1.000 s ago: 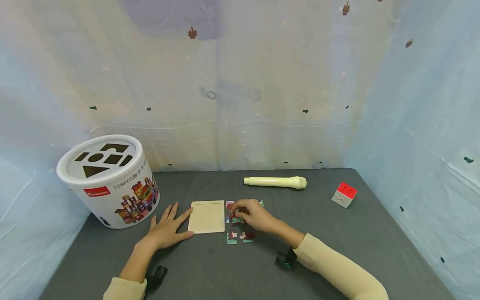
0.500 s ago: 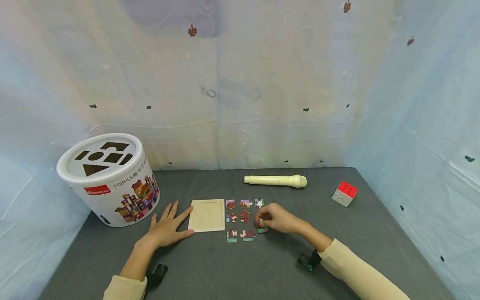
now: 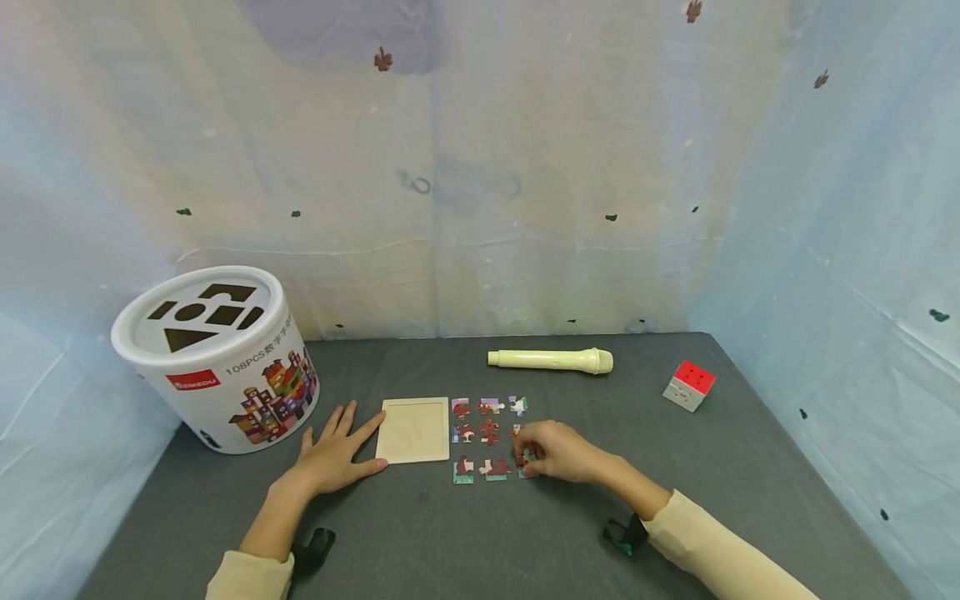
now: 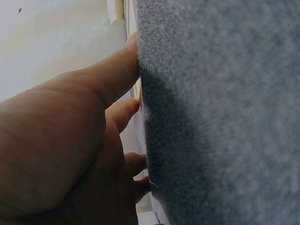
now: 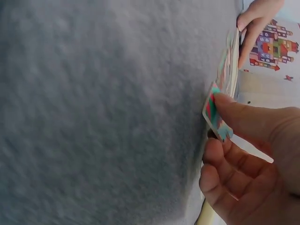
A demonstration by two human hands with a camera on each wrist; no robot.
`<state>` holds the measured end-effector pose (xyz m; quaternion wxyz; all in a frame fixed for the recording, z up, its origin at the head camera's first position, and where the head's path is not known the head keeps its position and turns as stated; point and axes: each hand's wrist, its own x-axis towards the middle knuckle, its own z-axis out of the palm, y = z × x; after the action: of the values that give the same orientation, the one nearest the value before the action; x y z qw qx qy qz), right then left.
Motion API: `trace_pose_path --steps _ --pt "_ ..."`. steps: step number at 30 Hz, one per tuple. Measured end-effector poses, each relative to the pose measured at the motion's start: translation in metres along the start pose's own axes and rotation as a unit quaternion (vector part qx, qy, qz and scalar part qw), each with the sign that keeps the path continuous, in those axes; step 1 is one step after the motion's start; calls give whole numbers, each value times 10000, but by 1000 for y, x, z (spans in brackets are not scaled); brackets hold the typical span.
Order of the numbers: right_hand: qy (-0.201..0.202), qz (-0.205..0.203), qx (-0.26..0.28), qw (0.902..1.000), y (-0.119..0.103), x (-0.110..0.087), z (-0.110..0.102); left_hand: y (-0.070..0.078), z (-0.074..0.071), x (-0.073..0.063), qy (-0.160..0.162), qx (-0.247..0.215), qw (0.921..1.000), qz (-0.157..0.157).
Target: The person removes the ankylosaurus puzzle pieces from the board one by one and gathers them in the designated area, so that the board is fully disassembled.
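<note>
My right hand [image 3: 558, 450] pinches a jigsaw piece [image 5: 213, 110] at the lower right corner of a spaced-out group of pieces. In the right wrist view the thumb lies on this green and red piece, which is tilted, with the other fingers curled beneath. Several more jigsaw pieces, among them a brown middle piece [image 3: 489, 431] and a lower left piece [image 3: 463, 470], lie apart in rows. A piece above the pinched one is partly hidden by the fingers. My left hand [image 3: 333, 458] lies spread on the table, its thumb and index fingertip touching the left side of a pale wooden puzzle tray [image 3: 413, 430].
A large white tub [image 3: 225, 367] with shape holes in its lid stands at the left. Behind the pieces lies a pale yellow toy microphone [image 3: 550, 361]. A red and white cube [image 3: 689, 387] sits at the right. Patterned cloth [image 3: 525, 167] hangs behind the grey table.
My right hand has moved right from above the middle pieces, then slightly toward me, with a piece pinched at the lower right corner. The left hand stays at the tray.
</note>
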<state>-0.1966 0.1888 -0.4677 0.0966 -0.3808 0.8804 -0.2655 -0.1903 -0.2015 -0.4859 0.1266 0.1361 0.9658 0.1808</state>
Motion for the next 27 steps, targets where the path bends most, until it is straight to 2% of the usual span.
trace_pose_path --steps 7,17,27 --pt "104 -15 -478 9988 -2 -3 3 -1 1 1 5 -10 10000 25" --pt "389 -5 -522 9979 -1 -8 8 1 0 0 -16 29 10000 -6" --pt "436 20 -536 9976 0 -7 9 2 0 1 -4 64 10000 -49"
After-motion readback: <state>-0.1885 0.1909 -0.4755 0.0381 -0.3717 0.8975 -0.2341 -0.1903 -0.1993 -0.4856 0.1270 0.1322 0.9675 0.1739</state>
